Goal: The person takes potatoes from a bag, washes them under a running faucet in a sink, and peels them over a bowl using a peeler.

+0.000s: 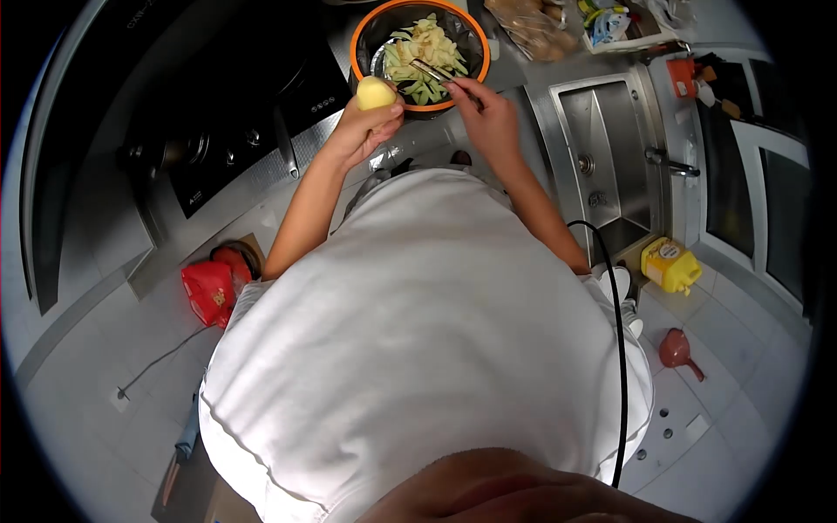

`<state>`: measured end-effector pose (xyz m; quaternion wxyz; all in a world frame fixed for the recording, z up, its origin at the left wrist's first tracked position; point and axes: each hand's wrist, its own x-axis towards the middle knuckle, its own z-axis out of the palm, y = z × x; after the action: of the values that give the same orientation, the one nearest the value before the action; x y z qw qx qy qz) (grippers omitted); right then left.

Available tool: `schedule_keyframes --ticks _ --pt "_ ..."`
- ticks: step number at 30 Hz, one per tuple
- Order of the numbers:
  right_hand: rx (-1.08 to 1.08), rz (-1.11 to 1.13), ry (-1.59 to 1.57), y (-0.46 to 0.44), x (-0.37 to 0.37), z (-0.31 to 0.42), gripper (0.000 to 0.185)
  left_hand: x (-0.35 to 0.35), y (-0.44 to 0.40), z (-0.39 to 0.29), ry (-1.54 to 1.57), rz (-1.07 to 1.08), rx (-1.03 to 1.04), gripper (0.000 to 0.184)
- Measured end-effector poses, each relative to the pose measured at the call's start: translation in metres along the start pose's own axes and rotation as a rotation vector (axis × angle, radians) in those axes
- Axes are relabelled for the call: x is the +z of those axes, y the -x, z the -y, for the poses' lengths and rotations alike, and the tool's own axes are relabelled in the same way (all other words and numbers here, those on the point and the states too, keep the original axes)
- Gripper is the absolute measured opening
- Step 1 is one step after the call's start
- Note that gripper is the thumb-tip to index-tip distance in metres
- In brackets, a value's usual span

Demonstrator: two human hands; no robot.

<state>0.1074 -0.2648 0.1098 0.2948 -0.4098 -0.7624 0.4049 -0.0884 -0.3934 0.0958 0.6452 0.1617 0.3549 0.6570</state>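
Observation:
My left hand (364, 131) is wrapped round a peeled, pale yellow potato (375, 92), which sticks up above the thumb. A metal peeler (429, 70) is held in my right hand (488, 115), its head pointing left over the heap of peels. Below both hands stands a bin (486, 52) with an orange rim and a dark liner. Pale yellow and greenish peels (427, 48) are piled inside it. The potato is near the bin's front left rim, and the peeler is apart from it.
A black cooktop (253, 113) lies to the left, a steel sink (615, 131) with a tap to the right. Bags (536, 26) stand beyond the bin. A yellow jug (670, 265) and a red dipper (678, 349) are on the floor. A black cable (621, 349) hangs at my right side.

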Motion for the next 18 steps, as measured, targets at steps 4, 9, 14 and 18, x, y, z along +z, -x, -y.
schedule_keyframes --ticks 4,9,14,18 --pt "-0.015 -0.033 -0.146 0.008 0.013 -0.007 0.023 -0.012 -0.004 -0.005 0.206 0.171 -0.095 0.027" --pt "0.055 -0.141 -0.334 0.007 0.009 -0.016 0.022 0.006 -0.02 -0.022 -0.111 0.031 0.015 0.033" --pt "0.132 -0.169 -0.475 -0.016 -0.026 -0.031 0.025 0.035 -0.082 -0.048 -0.603 -0.033 0.269 0.044" --pt "0.258 -0.21 -0.582 -0.066 -0.053 -0.068 0.02 0.071 -0.155 -0.07 -1.063 -0.117 0.42 0.045"
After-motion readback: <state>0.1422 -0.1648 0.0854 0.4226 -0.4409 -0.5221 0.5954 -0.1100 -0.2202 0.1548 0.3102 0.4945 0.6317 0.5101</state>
